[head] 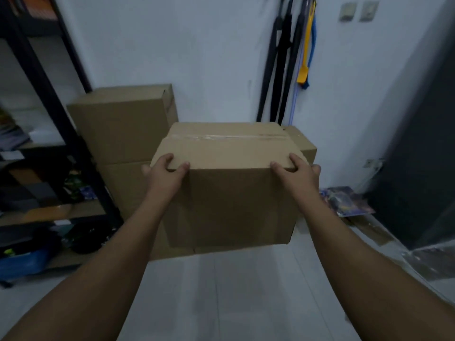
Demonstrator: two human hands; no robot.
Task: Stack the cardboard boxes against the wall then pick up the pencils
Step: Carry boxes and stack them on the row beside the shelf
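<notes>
A taped brown cardboard box point(229, 188) hangs in front of me above the floor. My left hand point(165, 172) grips its near top-left corner and my right hand point(299, 172) grips its near top-right corner, thumbs on the lid. Behind it on the left, two cardboard boxes are stacked against the white wall: an upper box point(123, 124) on a lower box point(123, 188). A smaller box point(304, 143) peeks out behind the held box on the right. No pencils are in view.
A black metal shelf rack point(49, 114) with clutter stands at the left. Umbrellas and a yellow tool point(288, 57) lean or hang in the wall corner. A dark cabinet point(418, 156) fills the right, with coloured packets point(347, 200) and flat cardboard on the pale tiled floor point(234, 291).
</notes>
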